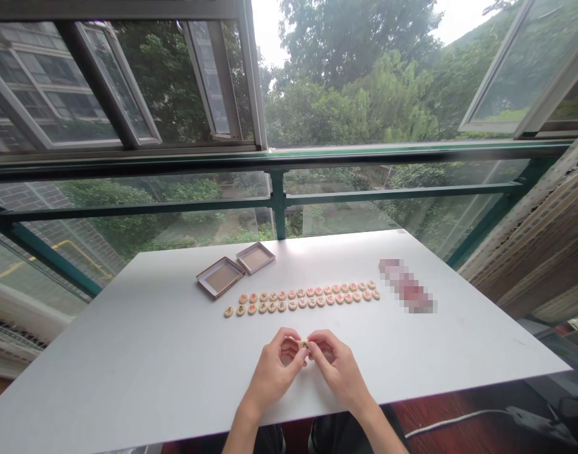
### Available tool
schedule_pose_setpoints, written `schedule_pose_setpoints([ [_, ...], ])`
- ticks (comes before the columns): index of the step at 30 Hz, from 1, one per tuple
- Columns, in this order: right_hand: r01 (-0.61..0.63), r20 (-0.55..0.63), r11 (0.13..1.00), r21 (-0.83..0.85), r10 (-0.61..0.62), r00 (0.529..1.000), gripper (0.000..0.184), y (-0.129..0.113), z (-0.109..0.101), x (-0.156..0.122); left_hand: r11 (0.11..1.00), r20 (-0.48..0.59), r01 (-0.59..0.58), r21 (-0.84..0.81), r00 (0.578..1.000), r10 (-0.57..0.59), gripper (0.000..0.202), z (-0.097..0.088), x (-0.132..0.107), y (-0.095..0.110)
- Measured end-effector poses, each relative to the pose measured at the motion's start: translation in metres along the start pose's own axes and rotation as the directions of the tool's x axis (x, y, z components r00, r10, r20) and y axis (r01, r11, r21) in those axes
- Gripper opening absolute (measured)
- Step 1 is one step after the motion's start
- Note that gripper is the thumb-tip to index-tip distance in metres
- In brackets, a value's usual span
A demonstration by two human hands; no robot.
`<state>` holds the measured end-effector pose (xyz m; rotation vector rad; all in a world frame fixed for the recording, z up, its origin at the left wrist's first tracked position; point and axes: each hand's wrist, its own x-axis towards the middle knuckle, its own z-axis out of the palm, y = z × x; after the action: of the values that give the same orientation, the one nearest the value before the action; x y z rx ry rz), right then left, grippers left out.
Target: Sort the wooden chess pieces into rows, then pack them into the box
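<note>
Between the fingertips of both hands is a round wooden Chinese chess piece (304, 345) with a dark character on its face. My left hand (276, 369) pinches it from the left, thumb and fingers curled. From the other side my right hand (337, 366) grips the same piece, its thumb on the near edge. Beyond the hands, two rows of Chinese chess pieces (292, 304) run across the table, some marked in red and others in black. The undersides of the curled fingers are partly hidden.
Two shallow open boxes, a brown-edged one (220, 277) and a paler one (255, 257), lie behind the rows on the white table (166, 353). A pixelated reddish item (406, 285) lies at the right. A green railing (278, 205) borders the far side; a white cable (459, 419) runs on the floor.
</note>
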<state>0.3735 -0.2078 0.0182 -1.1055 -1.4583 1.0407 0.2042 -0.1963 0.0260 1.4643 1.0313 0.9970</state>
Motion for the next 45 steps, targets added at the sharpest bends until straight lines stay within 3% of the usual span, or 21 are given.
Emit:
schedule_pose_setpoints([
  [5, -0.017, -0.003, 0.999, -0.041, 0.017, 1.000, 0.024, 0.001, -0.001, -0.001, 1.000, 0.022, 0.011, 0.028, 1.000, -0.012, 0.020, 0.000, -0.001, 0.003],
  [20, 0.025, 0.033, 0.997, -0.076, -0.023, 0.999, 0.023, -0.002, 0.000, 0.000, 0.997, -0.039, 0.022, 0.075, 0.999, -0.019, 0.028, 0.001, 0.001, -0.004],
  [30, -0.024, 0.006, 0.999, -0.038, 0.024, 1.000, 0.029, 0.006, -0.001, 0.000, 0.992, 0.039, -0.012, 0.122, 0.999, 0.007, 0.021, -0.001, -0.003, 0.003],
  [34, -0.020, 0.013, 0.999, -0.042, 0.021, 1.000, 0.028, 0.004, -0.001, 0.000, 0.992, 0.011, -0.019, 0.123, 1.000, 0.018, 0.019, 0.002, -0.003, 0.003],
  [37, -0.012, 0.009, 0.998, -0.066, 0.013, 1.000, 0.028, 0.001, -0.001, 0.000, 0.999, -0.052, -0.011, 0.036, 0.999, 0.012, 0.023, 0.003, 0.001, -0.003],
  [39, -0.014, -0.007, 0.996, -0.092, 0.013, 1.000, 0.030, 0.001, -0.001, 0.000, 0.999, -0.130, -0.006, -0.045, 0.991, 0.000, 0.028, -0.004, 0.005, -0.006],
  [41, -0.021, -0.013, 0.994, -0.110, 0.020, 1.000, 0.031, 0.001, -0.002, 0.000, 0.999, -0.243, -0.011, -0.038, 0.970, 0.001, 0.033, -0.024, 0.012, -0.007],
  [43, -0.023, -0.009, 0.993, -0.119, 0.022, 1.000, 0.032, 0.003, -0.001, -0.001, 0.996, -0.383, -0.025, 0.081, 0.922, 0.054, 0.036, -0.055, 0.021, -0.005],
  [45, -0.016, -0.006, 0.992, -0.129, 0.015, 1.000, 0.032, 0.004, -0.001, -0.001, 0.979, -0.456, 0.001, 0.203, 0.885, 0.093, 0.039, -0.094, 0.032, -0.003],
])
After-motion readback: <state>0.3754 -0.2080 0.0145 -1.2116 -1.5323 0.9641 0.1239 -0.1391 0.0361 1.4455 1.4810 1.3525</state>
